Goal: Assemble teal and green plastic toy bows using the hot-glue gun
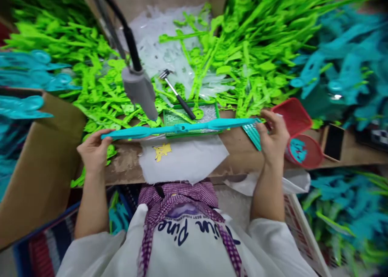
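A long, narrow turquoise plastic part (182, 128) stretches level across the front of me, held up above the bench. Its left end is pinched in the fingers of my left hand (94, 151). At the other end, the thumb and fingers of my right hand (273, 136) grip the tip. Around its middle is a small round joint with a hole. Behind and partly below it lies a green perforated tray (190, 114), with a hammer (178, 95) resting its black handle on the tray. A white cloth with a yellow cartoon print (184, 160) covers the bench edge nearest me.
Heaps of bright green plastic parts (257, 59) fill the back. A grey tool head (139, 89) hangs left of centre. At right are a red container (294, 117), a red cup (304, 152) of small turquoise pieces and a phone (332, 141). A cardboard box (45, 156) stands left.
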The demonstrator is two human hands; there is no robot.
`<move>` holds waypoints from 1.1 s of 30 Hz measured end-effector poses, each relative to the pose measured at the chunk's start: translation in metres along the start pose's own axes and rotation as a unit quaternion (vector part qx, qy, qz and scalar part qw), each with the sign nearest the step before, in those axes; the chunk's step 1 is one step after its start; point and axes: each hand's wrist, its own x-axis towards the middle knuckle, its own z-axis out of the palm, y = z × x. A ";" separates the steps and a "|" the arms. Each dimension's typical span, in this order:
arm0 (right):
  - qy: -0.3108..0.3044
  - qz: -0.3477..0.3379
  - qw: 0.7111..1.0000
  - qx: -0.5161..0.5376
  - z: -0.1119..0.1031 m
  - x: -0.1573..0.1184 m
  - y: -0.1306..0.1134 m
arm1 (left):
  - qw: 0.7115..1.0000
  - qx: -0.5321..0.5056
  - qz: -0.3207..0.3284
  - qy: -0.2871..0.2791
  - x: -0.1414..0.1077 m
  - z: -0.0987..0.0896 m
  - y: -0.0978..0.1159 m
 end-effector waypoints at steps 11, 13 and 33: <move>-0.037 0.153 0.956 0.249 0.020 -0.006 0.006 | 0.998 0.015 0.046 0.028 0.000 0.006 0.005; 0.027 0.153 0.952 0.263 0.018 -0.013 -0.008 | 0.998 0.025 0.039 0.048 -0.008 0.004 0.015; 0.306 -0.081 0.901 0.297 -0.043 -0.046 -0.051 | 0.786 -0.398 -0.472 0.014 -0.095 0.024 0.058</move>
